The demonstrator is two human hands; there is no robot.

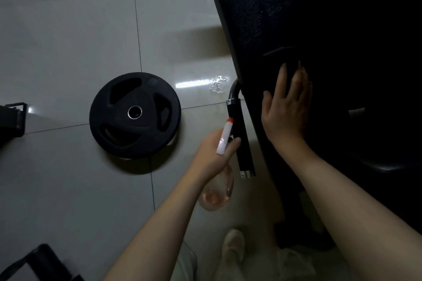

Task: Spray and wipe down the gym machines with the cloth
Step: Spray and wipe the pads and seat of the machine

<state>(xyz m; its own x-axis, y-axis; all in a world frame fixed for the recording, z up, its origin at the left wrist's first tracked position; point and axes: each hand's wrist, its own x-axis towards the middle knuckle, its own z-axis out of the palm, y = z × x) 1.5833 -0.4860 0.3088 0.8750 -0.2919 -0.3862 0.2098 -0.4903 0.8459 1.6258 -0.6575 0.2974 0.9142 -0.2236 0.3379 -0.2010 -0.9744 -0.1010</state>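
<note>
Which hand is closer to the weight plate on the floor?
Left. The left hand, gripping the spray bottle, is just right of the weight plate; the right hand lies farther right, on the black pad.

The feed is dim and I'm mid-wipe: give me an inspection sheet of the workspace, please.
Surface: black machine pad, faint speckles on it, likely spray.
Job's things: spray bottle with pinkish liquid, orange-tipped nozzle; cloth not clearly seen, perhaps the dark fold above the right hand.
Clutter: weight plate flat on the tiled floor; wet patch on the floor beside the pad.
Hands: left hand grips the bottle; right hand lies flat on the pad, fingers straight.
Cables: nothing seen.
Surroundings: black handle with chrome ends beside the pad; dark equipment at the left edge.
</note>
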